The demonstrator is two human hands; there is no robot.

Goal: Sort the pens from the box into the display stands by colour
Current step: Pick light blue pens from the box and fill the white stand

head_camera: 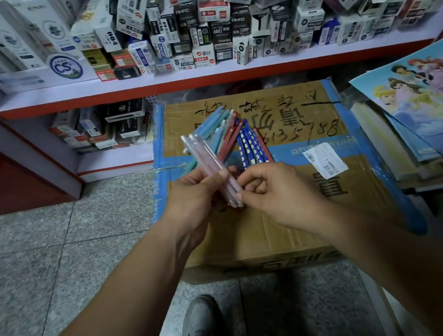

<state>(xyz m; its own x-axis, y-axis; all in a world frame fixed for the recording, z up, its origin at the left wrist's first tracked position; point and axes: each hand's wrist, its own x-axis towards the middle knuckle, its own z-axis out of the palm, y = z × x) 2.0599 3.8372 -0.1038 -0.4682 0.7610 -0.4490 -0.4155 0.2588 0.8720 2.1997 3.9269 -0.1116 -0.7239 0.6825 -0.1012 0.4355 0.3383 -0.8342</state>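
I see the left hand (198, 192) gripping a small bunch of pink pens (210, 158). Its fingers curl round the middle of the bunch. The right hand (270, 189) pinches the low end of the same bunch. The bunch seems to be in a clear wrap, and it slants up toward eleven o'clock.

Just past the hands, at twelve o'clock, more pens lie in a heap on top of the cardboard box (295, 214). There are light blue pens (213, 128) on the left, red pens (230, 134) in the middle and dark blue pens (249, 145) with white dots toward one o'clock. Each colour lies mostly together, but the groups cross over each other.

I cannot see any display stand. High up at twelve o'clock a shelf (198, 69) is packed with small boxes (190, 26). At three o'clock sits a stack of picture sheets (436, 90).

I think the job is near its start. No pen is in a stand yet, as far as I can see. All four colours have yet to go in.
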